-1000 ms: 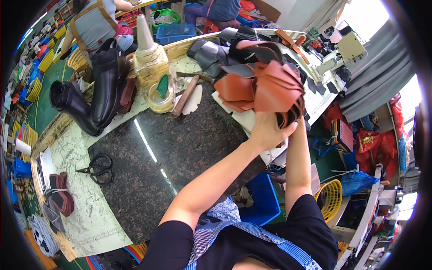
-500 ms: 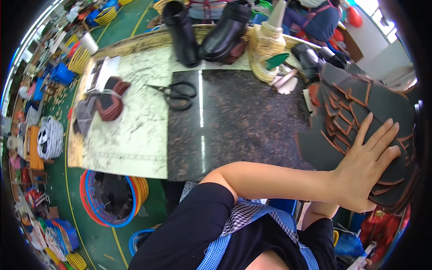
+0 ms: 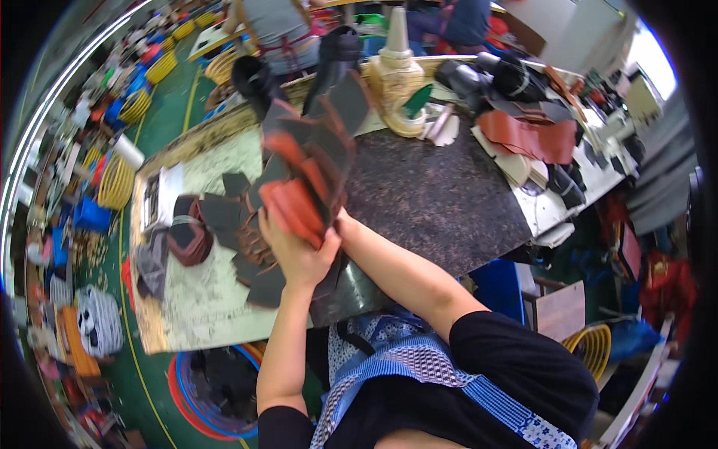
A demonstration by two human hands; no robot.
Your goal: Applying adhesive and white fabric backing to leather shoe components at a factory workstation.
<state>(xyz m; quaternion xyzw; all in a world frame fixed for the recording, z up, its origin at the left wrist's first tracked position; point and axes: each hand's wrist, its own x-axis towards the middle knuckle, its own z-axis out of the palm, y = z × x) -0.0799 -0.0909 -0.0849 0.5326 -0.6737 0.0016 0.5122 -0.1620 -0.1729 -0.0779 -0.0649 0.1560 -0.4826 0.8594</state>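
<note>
A stack of leather pieces (image 3: 292, 206), dark grey on one face and reddish-brown on the other, is held tilted up over the middle-left of the table. My left hand (image 3: 303, 254) is closed round its near edge, thumb toward the right. On the stack's right side, my right hand (image 3: 342, 222) is mostly hidden behind the leather; its fingers do not show. More grey leather pieces (image 3: 258, 280) lie fanned out just left of my left hand. A tied bundle of brown leather pieces (image 3: 188, 228) sits farther left, beside some grey pieces (image 3: 152, 262).
Under the work lie a dark stone slab (image 3: 434, 194) and a pale board (image 3: 202, 307). Black boots (image 3: 333, 60) and a cream stand (image 3: 396, 82) line the far edge. Red-brown leather (image 3: 527, 137) lies at right. Baskets (image 3: 213, 393) stand below; people sit across the table.
The leather stack has gone from the table's right side to its middle-left, lifted and tilted. My left hand came back with it, and my right arm now reaches in. The scissors are no longer visible.
</note>
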